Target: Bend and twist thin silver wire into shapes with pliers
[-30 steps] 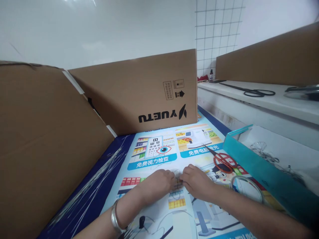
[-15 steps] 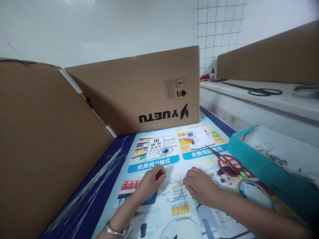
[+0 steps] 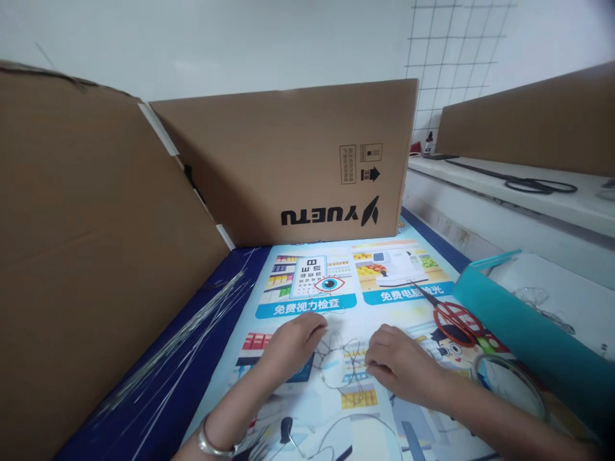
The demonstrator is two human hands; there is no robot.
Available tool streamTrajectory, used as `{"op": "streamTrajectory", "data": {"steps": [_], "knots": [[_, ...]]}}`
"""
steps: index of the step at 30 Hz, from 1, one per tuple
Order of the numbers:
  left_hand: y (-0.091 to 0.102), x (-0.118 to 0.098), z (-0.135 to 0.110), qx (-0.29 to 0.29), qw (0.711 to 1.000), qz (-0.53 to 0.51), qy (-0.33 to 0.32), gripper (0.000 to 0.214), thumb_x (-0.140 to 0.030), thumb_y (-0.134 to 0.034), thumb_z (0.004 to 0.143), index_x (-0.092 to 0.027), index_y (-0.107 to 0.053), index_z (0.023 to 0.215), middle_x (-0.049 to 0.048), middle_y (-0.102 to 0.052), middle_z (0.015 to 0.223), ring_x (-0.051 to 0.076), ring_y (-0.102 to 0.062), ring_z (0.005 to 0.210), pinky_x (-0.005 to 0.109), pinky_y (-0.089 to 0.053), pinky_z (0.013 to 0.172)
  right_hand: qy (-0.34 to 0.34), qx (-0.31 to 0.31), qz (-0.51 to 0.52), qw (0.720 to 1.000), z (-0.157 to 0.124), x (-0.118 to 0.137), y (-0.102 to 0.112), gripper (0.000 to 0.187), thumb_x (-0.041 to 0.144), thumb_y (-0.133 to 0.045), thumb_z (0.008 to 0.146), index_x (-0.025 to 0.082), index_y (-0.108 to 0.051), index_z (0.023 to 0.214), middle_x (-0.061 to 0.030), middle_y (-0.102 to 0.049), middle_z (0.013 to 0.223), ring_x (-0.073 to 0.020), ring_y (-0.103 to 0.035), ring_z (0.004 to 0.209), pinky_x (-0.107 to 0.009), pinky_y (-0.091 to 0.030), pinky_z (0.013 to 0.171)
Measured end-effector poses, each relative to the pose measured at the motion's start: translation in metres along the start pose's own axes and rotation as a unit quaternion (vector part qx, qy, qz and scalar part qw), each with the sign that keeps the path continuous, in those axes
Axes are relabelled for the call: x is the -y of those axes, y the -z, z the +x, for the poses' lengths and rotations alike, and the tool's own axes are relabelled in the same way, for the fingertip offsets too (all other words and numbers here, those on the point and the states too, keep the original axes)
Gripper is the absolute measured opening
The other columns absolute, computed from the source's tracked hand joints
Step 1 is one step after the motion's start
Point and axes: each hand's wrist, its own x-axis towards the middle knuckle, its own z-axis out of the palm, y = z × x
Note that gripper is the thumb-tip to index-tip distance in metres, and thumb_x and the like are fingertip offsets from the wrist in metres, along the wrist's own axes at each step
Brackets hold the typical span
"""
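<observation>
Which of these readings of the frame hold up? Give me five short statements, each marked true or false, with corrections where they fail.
1. Bent wire lies between the left hand and the right hand. True.
2. The bangle is on the right wrist. False: the bangle is on the left wrist.
3. The red scissors lie inside the teal box. False: the red scissors lie on the printed sheet, outside the teal box.
4. The black scissors lie on the white ledge. True.
5. The cardboard behind the sheet bears black lettering. True.
</observation>
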Motion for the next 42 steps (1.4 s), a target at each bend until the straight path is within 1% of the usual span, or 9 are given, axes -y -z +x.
{"op": "streamTrajectory", "data": {"steps": [6, 9, 13, 18, 25, 29, 33, 38, 42], "knots": [[0.030, -0.003, -0.026, 0.070, 0.997, 0.012, -0.032, 0.024, -0.014, -0.039, 0.083, -0.023, -0.062, 0.086, 0.0014, -0.064, 0.089, 0.017, -0.056, 0.084, 0.027, -0.042, 0.073, 0.075, 0.032, -0.021, 0.996, 0.011, 0.005, 0.018, 0.024, 0.013, -0.039, 0.087, 0.021, -0.060, 0.095, -0.0039, -0.061, 0.095, -0.0169, -0.046, 0.087, -0.031, -0.035, 0.076], [0.027, -0.009, -0.038, 0.104, 0.992, 0.037, -0.059, 0.026, -0.009, -0.041, 0.081, -0.022, -0.063, 0.086, 0.0021, -0.064, 0.085, 0.017, -0.056, 0.082, 0.028, -0.042, 0.074, 0.108, 0.058, -0.068, 0.990, 0.021, 0.010, 0.019, 0.031, 0.008, -0.041, 0.084, 0.024, -0.059, 0.102, -0.0032, -0.058, 0.109, -0.0188, -0.044, 0.095, -0.033, -0.034, 0.078], [0.018, -0.014, -0.046, 0.104, 0.990, 0.065, -0.067, 0.027, -0.007, -0.041, 0.081, -0.023, -0.063, 0.087, 0.0027, -0.063, 0.085, 0.018, -0.056, 0.084, 0.029, -0.042, 0.074, 0.135, 0.102, -0.119, 0.978, 0.033, 0.014, 0.007, 0.033, 0.009, -0.045, 0.082, 0.027, -0.058, 0.106, -0.0039, -0.053, 0.115, -0.0217, -0.042, 0.099, -0.035, -0.034, 0.077], [0.011, -0.010, -0.048, 0.089, 0.992, 0.068, -0.063, 0.026, -0.008, -0.044, 0.082, -0.023, -0.062, 0.093, 0.0036, -0.062, 0.087, 0.019, -0.054, 0.087, 0.031, -0.042, 0.078, 0.097, 0.098, -0.158, 0.978, 0.036, 0.015, -0.005, 0.038, 0.010, -0.043, 0.084, 0.027, -0.051, 0.116, -0.0058, -0.055, 0.101, -0.0208, -0.044, 0.089, -0.033, -0.032, 0.071], [0.005, -0.011, -0.049, 0.068, 0.996, 0.053, -0.039, 0.017, -0.015, -0.045, 0.083, -0.021, -0.060, 0.089, 0.0040, -0.059, 0.086, 0.019, -0.053, 0.085, 0.030, -0.042, 0.075, 0.051, 0.099, -0.176, 0.978, 0.037, 0.018, -0.006, 0.027, 0.012, -0.043, 0.084, 0.023, -0.054, 0.106, -0.0055, -0.052, 0.086, -0.0194, -0.045, 0.081, -0.031, -0.029, 0.066], [0.004, -0.017, -0.050, 0.068, 0.997, 0.043, -0.019, 0.015, -0.014, -0.046, 0.081, -0.021, -0.059, 0.084, 0.0029, -0.058, 0.083, 0.018, -0.053, 0.081, 0.028, -0.042, 0.072, 0.033, 0.092, -0.175, 0.980, 0.036, 0.021, -0.009, 0.027, 0.013, -0.045, 0.083, 0.023, -0.053, 0.106, -0.0051, -0.052, 0.086, -0.0193, -0.046, 0.079, -0.031, -0.028, 0.064], [0.002, -0.021, -0.052, 0.064, 0.997, 0.039, -0.002, 0.017, -0.015, -0.043, 0.082, -0.021, -0.059, 0.081, 0.0028, -0.057, 0.079, 0.018, -0.053, 0.077, 0.028, -0.041, 0.069, 0.010, 0.104, -0.186, 0.977, 0.035, 0.027, -0.010, 0.038, 0.007, -0.049, 0.074, 0.021, -0.051, 0.109, -0.0065, -0.052, 0.088, -0.0198, -0.048, 0.078, -0.032, -0.029, 0.065], [-0.006, -0.027, -0.054, 0.031, 0.998, 0.055, 0.011, 0.010, -0.029, -0.054, 0.078, -0.021, -0.057, 0.080, 0.0033, -0.057, 0.081, 0.021, -0.050, 0.080, 0.034, -0.040, 0.073, -0.008, 0.115, -0.193, 0.974, 0.035, 0.035, -0.009, 0.041, 0.010, -0.050, 0.073, 0.021, -0.048, 0.113, -0.0083, -0.053, 0.091, -0.0211, -0.050, 0.077, -0.033, -0.032, 0.064], [-0.016, -0.038, -0.056, -0.006, 0.994, 0.101, 0.032, 0.041, -0.051, -0.065, 0.063, -0.020, -0.055, 0.088, 0.0066, -0.056, 0.088, 0.027, -0.047, 0.086, 0.040, -0.039, 0.074, -0.020, 0.111, -0.186, 0.976, 0.035, 0.035, -0.011, 0.039, 0.018, -0.055, 0.071, 0.020, -0.050, 0.110, -0.0088, -0.053, 0.092, -0.0223, -0.051, 0.078, -0.034, -0.033, 0.064]]}}
